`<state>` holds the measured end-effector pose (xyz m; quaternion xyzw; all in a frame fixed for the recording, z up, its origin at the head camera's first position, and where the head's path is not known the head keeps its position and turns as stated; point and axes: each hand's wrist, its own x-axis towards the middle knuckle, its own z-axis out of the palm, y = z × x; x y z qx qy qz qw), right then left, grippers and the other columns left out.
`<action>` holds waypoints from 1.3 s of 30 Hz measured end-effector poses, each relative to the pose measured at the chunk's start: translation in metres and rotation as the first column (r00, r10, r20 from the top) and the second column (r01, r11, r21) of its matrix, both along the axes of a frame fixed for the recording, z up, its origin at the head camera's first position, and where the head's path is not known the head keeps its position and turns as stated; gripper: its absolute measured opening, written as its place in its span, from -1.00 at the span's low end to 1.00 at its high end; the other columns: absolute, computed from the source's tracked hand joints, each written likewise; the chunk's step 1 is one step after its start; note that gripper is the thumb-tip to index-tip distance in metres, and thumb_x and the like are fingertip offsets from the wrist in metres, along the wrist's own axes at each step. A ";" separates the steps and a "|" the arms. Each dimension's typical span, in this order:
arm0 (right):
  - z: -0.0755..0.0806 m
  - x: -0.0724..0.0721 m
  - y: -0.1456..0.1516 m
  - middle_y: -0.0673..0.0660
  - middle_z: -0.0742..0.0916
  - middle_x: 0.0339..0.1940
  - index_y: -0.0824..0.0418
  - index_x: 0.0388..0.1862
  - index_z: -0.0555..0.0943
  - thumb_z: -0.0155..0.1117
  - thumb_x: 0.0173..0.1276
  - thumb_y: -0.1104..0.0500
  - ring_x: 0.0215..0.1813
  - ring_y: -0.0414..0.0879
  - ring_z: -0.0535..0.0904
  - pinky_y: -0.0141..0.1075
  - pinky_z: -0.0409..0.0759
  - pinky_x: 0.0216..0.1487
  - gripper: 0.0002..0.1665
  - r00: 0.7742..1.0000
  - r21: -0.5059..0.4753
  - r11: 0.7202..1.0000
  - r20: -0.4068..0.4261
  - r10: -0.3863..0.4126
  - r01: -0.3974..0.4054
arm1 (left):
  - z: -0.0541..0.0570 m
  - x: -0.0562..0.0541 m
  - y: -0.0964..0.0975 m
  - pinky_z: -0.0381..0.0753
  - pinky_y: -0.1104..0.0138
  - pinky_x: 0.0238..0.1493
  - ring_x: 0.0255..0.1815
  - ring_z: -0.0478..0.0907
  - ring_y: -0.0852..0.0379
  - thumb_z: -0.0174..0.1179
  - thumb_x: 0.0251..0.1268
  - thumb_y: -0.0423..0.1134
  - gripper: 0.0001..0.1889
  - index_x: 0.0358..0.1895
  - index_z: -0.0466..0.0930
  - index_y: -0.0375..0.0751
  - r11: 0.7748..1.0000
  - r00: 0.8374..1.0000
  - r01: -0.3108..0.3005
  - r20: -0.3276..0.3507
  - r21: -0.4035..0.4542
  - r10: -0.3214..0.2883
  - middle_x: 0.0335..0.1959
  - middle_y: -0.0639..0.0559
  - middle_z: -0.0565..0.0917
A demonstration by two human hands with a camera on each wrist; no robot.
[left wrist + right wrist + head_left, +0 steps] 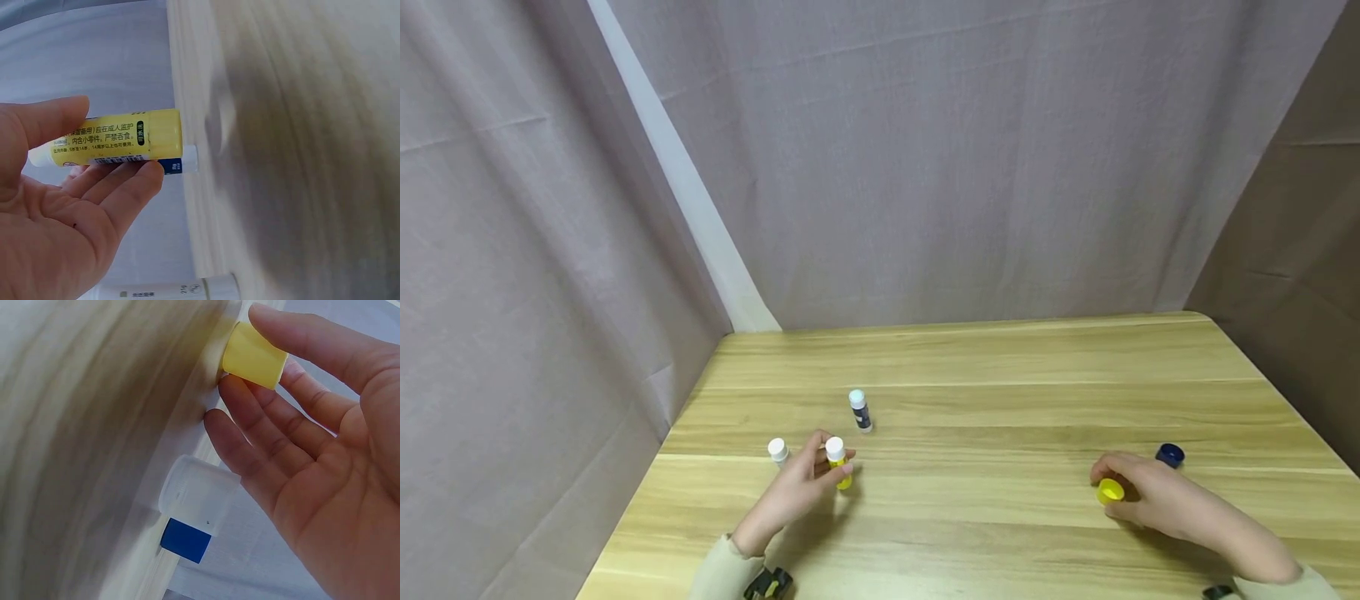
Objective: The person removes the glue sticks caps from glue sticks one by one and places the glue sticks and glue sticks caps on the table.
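My left hand [797, 487] grips a yellow glue stick [119, 139] with a white top, between thumb and fingers. In the left wrist view its yellow base hangs a little off the table. Beside this hand stands a white glue stick [778, 451], partly hidden by it in the head view. Farther back, a navy glue stick [861, 413] with a whitish top stands upright. On the right, my right hand [1165, 496] pinches a yellow cap [255, 356] between thumb and fingers, its hollow side up. Whether the cap touches the table I cannot tell.
Just beyond the right hand stands a dark blue cap [1170, 454], hollow side up. A translucent whitish cap [199, 494] stands close by in the right wrist view. The wooden table [970, 400] reaches back to grey curtains [925, 167].
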<state>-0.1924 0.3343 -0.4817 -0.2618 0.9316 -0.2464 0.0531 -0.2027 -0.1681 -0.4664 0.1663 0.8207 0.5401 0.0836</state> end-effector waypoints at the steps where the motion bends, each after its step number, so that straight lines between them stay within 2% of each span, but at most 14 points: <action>1: 0.000 0.000 0.000 -0.11 0.67 -0.12 0.07 -0.09 0.61 0.58 0.15 0.13 -0.18 -0.32 0.52 -0.28 0.57 -0.21 -0.61 1.000 0.004 1.000 0.001 -0.003 0.003 | -0.001 0.000 0.000 0.56 0.16 0.19 0.25 0.54 -0.25 0.23 0.45 -0.25 -0.69 0.06 0.36 -0.33 1.000 1.000 -0.003 0.002 -0.001 0.003 0.18 -0.38 0.59; 9: 0.000 0.001 -0.001 -0.10 0.65 -0.13 0.09 -0.09 0.60 0.56 0.17 0.14 -0.20 -0.32 0.50 -0.29 0.55 -0.24 -0.62 1.000 -0.009 1.000 0.007 0.009 -0.009 | -0.008 0.001 -0.002 0.54 0.14 0.21 0.26 0.53 -0.26 0.23 0.44 -0.29 -0.72 0.04 0.37 -0.33 1.000 1.000 -0.015 0.011 -0.007 0.015 0.19 -0.43 0.57; 18: 0.000 0.001 -0.001 -0.10 0.65 -0.13 0.08 -0.09 0.61 0.56 0.17 0.14 -0.18 -0.32 0.52 -0.28 0.57 -0.22 -0.63 1.000 -0.004 1.000 0.007 0.019 -0.019 | -0.015 -0.001 -0.003 0.50 0.08 0.26 0.27 0.52 -0.25 0.23 0.45 -0.27 -0.70 0.06 0.38 -0.32 1.000 1.000 0.002 0.007 -0.015 -0.002 0.21 -0.45 0.55; 23: 0.000 0.001 -0.001 -0.11 0.65 -0.13 0.07 -0.10 0.61 0.57 0.15 0.13 -0.17 -0.31 0.52 -0.28 0.57 -0.21 -0.63 1.000 0.009 1.000 -0.005 0.007 -0.007 | -0.016 -0.003 -0.003 0.49 0.06 0.26 0.28 0.51 -0.27 0.22 0.45 -0.26 -0.70 0.06 0.37 -0.33 0.999 1.000 0.009 -0.003 -0.036 -0.009 0.21 -0.46 0.54; 39: 0.000 0.001 -0.002 -0.10 0.65 -0.10 0.06 -0.08 0.61 0.57 0.16 0.11 -0.14 -0.26 0.54 -0.27 0.58 -0.18 -0.62 1.000 0.016 1.000 0.008 -0.009 0.009 | -0.015 -0.005 -0.007 0.46 -0.01 0.28 0.29 0.51 -0.24 0.21 0.46 -0.29 -0.73 0.04 0.35 -0.28 0.997 0.998 0.063 0.030 -0.048 -0.061 0.20 -0.42 0.56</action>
